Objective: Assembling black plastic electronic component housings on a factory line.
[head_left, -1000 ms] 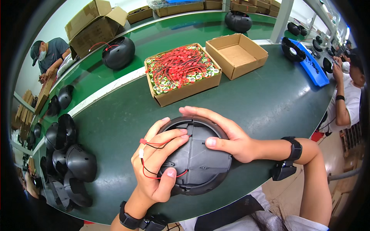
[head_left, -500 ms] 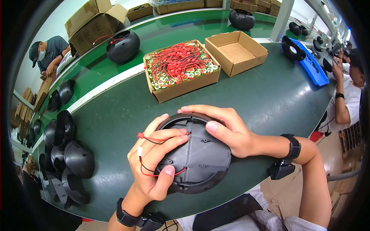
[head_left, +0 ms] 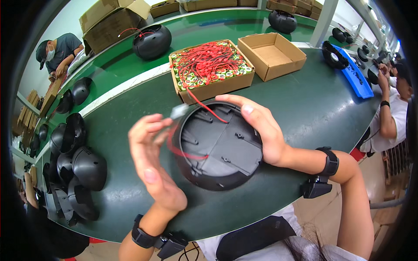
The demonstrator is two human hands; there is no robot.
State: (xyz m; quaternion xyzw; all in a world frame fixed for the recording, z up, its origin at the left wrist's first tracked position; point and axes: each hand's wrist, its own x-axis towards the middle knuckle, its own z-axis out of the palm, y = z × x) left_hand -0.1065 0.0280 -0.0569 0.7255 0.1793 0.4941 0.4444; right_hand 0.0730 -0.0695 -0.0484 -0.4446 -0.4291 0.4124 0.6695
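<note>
A round black plastic shell (head_left: 217, 143) stands tilted over the green table in front of me, its hollow inside with ribs and screw posts facing up. My right hand (head_left: 269, 137) grips its right rim, thumb on the inner edge and fingers round the outside. Off the shell's left side, my left hand (head_left: 150, 152) has its fingers apart. Close to its fingertips is a white connector (head_left: 179, 111), smeared by motion. A blurred red wire (head_left: 185, 154) comes out of the shell near that hand. Another red wire (head_left: 208, 109) reaches over the far rim toward the carton.
Beyond the shell sits a carton (head_left: 217, 89) packed with batteries and red-black leads, beside an open cardboard box (head_left: 278, 65). Several black shells (head_left: 87, 172) are piled at left. A blue tray (head_left: 358, 80) lies far right. People work at both sides.
The shell has moved away from me and tilted. My left hand has come off its inside, out to the left, and the wires have swung outward. My right hand still holds the rim.
</note>
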